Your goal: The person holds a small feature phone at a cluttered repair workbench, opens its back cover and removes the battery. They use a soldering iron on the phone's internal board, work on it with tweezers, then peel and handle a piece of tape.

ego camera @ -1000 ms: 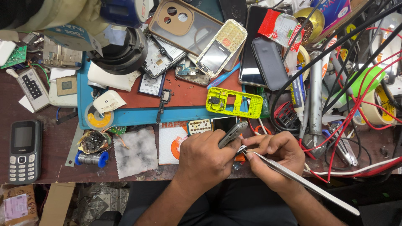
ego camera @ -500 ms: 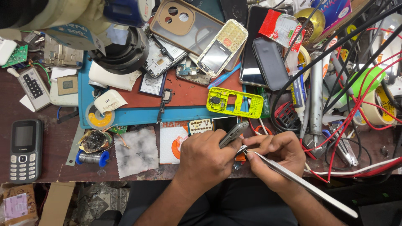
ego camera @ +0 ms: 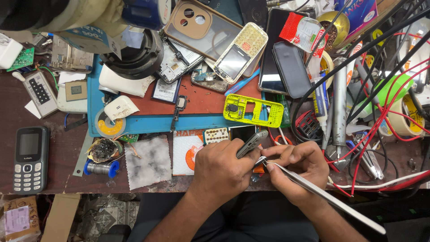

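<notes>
At the near edge of the bench, the left hand [ego camera: 226,172] is curled closed around a small grey phone part [ego camera: 252,143], tilted up, its lower end hidden in the fist. Touching it, the right hand [ego camera: 295,168] pinches long metal tweezers [ego camera: 322,197], whose tips vanish between the two hands; what they grip cannot be made out. Just beyond lies a yellow phone frame [ego camera: 253,111] on the blue mat [ego camera: 148,123]. Far left, a black keypad phone [ego camera: 27,159] lies apart. Red and black wires [ego camera: 380,121] tangle at right, partly cut off.
</notes>
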The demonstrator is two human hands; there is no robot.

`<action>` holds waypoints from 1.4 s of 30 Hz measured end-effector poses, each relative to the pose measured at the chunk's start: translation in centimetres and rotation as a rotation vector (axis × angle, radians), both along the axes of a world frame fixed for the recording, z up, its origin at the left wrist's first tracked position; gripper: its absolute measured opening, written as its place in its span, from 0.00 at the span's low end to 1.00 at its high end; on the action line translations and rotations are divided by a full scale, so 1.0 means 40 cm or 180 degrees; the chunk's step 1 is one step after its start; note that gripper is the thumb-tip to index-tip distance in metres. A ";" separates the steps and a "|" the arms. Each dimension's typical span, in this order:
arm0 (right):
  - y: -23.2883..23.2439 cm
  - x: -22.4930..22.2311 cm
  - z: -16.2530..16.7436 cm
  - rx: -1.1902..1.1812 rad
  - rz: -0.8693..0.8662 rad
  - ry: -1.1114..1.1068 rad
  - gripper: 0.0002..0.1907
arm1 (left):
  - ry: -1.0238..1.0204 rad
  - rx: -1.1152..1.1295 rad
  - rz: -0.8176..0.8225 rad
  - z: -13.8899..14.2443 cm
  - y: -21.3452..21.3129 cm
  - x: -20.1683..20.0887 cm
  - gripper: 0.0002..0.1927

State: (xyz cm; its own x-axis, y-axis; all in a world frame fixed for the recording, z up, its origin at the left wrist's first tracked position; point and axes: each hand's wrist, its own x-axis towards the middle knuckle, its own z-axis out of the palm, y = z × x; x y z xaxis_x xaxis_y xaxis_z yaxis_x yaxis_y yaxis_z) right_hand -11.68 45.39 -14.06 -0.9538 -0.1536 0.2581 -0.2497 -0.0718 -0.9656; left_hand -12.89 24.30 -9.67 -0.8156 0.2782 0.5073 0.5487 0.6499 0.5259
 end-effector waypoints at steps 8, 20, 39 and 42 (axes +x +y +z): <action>0.001 -0.001 -0.005 -0.0072 0.0015 -0.0035 0.21 | 0.0028 -0.0021 0.0019 0.001 0.001 0.001 0.06; -0.013 0.011 0.005 0.0048 -0.0510 0.0181 0.20 | -0.0208 0.0124 0.0078 -0.001 -0.004 -0.003 0.14; 0.088 -0.035 0.068 -0.0320 -0.1491 -0.0884 0.20 | 0.0323 0.0705 -0.0104 0.002 -0.014 -0.006 0.16; 0.100 -0.049 0.058 -0.0363 -0.1552 -0.1042 0.16 | 0.0055 0.0672 0.0087 -0.001 -0.011 -0.007 0.16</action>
State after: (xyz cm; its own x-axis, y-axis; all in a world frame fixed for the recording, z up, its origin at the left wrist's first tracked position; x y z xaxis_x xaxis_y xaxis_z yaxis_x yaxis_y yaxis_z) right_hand -13.65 49.38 -11.73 -0.9401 0.3332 -0.0721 0.0293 -0.1315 -0.9909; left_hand -13.19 23.85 -9.70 -0.8122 0.1421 0.5659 0.5424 0.5411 0.6427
